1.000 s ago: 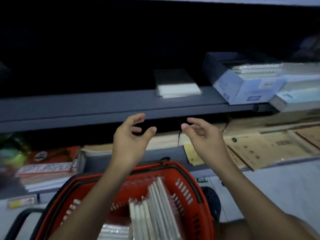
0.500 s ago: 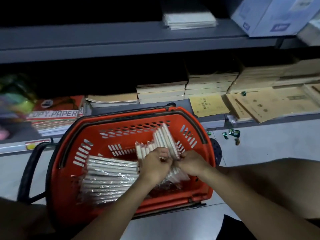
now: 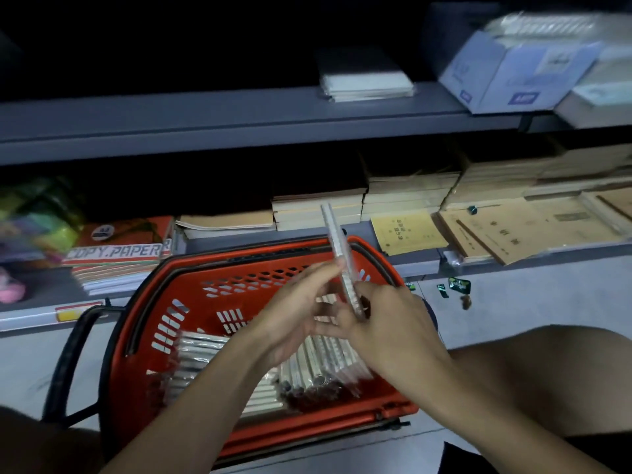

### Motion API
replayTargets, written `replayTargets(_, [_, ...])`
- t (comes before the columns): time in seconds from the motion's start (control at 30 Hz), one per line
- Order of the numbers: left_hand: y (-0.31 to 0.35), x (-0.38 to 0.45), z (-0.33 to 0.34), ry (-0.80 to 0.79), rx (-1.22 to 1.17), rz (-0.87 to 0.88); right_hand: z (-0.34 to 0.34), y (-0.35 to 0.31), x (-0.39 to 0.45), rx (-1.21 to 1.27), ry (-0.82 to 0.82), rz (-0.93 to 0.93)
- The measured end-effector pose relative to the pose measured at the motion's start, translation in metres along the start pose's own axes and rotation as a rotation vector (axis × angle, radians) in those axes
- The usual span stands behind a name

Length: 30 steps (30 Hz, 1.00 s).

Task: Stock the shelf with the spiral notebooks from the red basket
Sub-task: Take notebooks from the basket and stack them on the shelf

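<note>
A red basket (image 3: 191, 302) stands on the floor in front of the shelves, holding several wrapped spiral notebooks (image 3: 205, 357). Above it, a pair of spiral notebooks (image 3: 337, 241) is held edge-on, tilted up toward the shelves. My right hand (image 3: 393, 330) grips their lower end. My left hand (image 3: 294, 316) touches their left face with fingers stretched out. A small stack of notebooks (image 3: 367, 83) lies on the grey upper shelf (image 3: 205, 114).
Blue boxes (image 3: 506, 77) sit at the right of the upper shelf. The lower shelf holds copy paper packs (image 3: 116, 258), tan exercise books (image 3: 318, 210) and brown envelopes (image 3: 513, 230). Small wrappers (image 3: 458, 285) lie on the floor. My knee (image 3: 554, 371) is at right.
Both hands dropped from shelf height into the basket, took hold of notebooks, and have now raised a pair above the basket rim.
</note>
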<state>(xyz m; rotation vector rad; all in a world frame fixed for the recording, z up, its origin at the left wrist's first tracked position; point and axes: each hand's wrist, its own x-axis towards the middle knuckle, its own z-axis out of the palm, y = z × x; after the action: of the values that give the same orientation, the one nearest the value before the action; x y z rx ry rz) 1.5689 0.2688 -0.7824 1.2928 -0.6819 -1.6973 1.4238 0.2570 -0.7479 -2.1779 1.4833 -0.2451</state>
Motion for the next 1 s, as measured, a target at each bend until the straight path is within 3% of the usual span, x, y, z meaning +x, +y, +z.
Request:
replayTargets(0.13, [0.023,-0.02,-0.012,0.119,0.074,0.14,-0.03,-0.02,-0.012,0.288,-0.108,-0.149])
replayTargets(0.23, [0.036,-0.034,-0.021,0.123,0.036,0.249,-0.04,-0.024,-0.009,0.365,-0.018,-0.277])
replayTargets(0.3, [0.043,-0.04,-0.02,0.148,-0.008,0.318,-0.038,-0.021,-0.002,0.527,0.03,-0.255])
replayTargets(0.4, [0.031,-0.033,-0.014,0.244,0.067,0.26,-0.013,-0.01,0.012,0.715,-0.149,-0.095])
replayTargets(0.6, [-0.019,-0.004,-0.026,0.427,0.153,0.081,0.041,0.038,0.03,0.585,-0.001,0.286])
replayTargets(0.8, [-0.05,0.016,-0.032,0.401,0.169,-0.029,0.055,0.054,0.029,0.481,-0.318,0.447])
replayTargets(1.0, [-0.065,0.031,-0.031,0.372,0.162,-0.083,0.071,0.068,0.036,0.341,-0.42,0.411])
